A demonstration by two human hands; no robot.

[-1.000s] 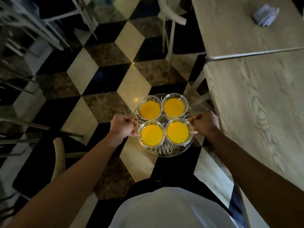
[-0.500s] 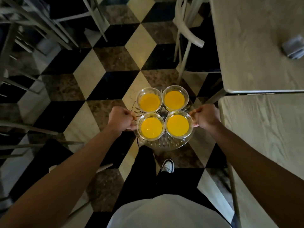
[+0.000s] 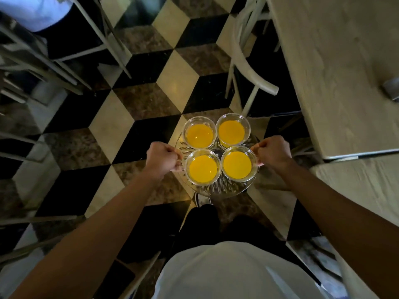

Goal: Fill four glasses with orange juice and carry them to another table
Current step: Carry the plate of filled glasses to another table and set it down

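A round cut-glass tray (image 3: 222,187) is held level in front of me above the floor. Several glasses full of orange juice stand on it in a square: far left (image 3: 199,133), far right (image 3: 232,129), near left (image 3: 203,168), near right (image 3: 237,165). My left hand (image 3: 162,156) is closed on the tray's left rim. My right hand (image 3: 273,151) is closed on its right rim. My forearms reach in from the bottom corners.
A pale wooden table (image 3: 336,67) fills the right side, with a second table (image 3: 362,186) nearer me. A white chair (image 3: 248,67) stands by the far table. Grey chair legs (image 3: 54,61) crowd the left. The floor is black, cream and brown tiles (image 3: 138,100).
I have walked forward along the tables with the tray; the tables and the white chair have slid nearer and down the frame. Both hands keep the same hold.
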